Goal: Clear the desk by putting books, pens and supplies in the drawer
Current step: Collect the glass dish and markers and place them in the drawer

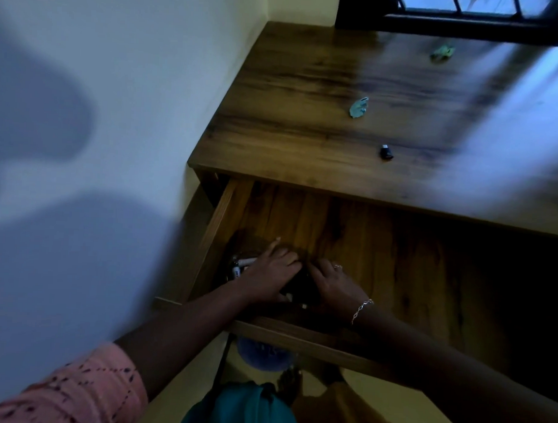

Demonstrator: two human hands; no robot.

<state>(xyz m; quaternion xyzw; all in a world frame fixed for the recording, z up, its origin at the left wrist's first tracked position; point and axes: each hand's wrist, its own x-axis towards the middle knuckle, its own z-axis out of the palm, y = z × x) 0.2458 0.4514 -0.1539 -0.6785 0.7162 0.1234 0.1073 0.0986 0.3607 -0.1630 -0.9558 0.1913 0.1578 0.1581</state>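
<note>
Both your hands are down in the open wooden drawer [381,246], near its left side. Your left hand [269,271] lies with fingers stretched over a dark, blurred object [302,283], and white pens [244,263] show just left of it. Your right hand [332,282] touches the same dark object, but whether it grips is unclear. On the brown wood-grain surface [306,117] lie a crumpled teal scrap [358,108], a green scrap [441,52] farther off, and a small black cap [386,151].

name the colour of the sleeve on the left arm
Pink with dark dotted lines, on the patterned fabric sleeve; head view.
</note>
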